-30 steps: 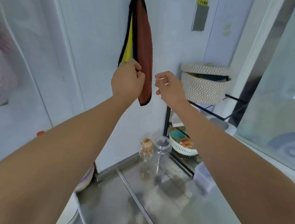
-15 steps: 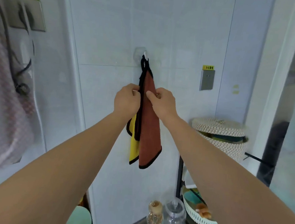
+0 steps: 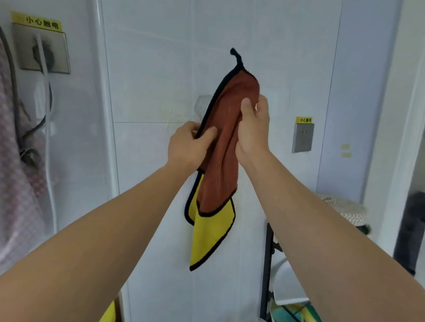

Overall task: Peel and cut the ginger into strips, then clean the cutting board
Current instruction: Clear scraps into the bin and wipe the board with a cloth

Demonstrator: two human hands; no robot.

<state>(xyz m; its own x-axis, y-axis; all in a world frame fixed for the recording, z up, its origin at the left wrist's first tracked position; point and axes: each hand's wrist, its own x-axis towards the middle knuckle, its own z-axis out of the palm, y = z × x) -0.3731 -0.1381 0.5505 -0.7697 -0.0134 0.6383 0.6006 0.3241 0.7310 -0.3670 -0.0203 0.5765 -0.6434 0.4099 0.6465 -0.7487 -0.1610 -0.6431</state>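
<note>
Against the wall [image 3: 149, 79], cloth [image 3: 220, 176] pinched in left hand [image 3: 185, 147], right hand [image 3: 253, 131] curled round it higher

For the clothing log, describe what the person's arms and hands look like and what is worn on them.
Both arms are bare along all that shows: no sleeves on the left forearm or right forearm. The left hand and right hand wear no gloves, and no watch, bracelet or ring shows; part of each is hidden behind the cloth.

Two hands showing mid-frame: left hand [image 3: 187, 146], right hand [image 3: 253, 128]. One brown-and-yellow cloth [image 3: 221, 166] hanging between them (one piece or two, unclear). Two wall plates showing: upper-left plate [image 3: 41, 50], right-centre plate [image 3: 302, 137]. One woven basket [image 3: 342, 206] sitting at right.
</note>
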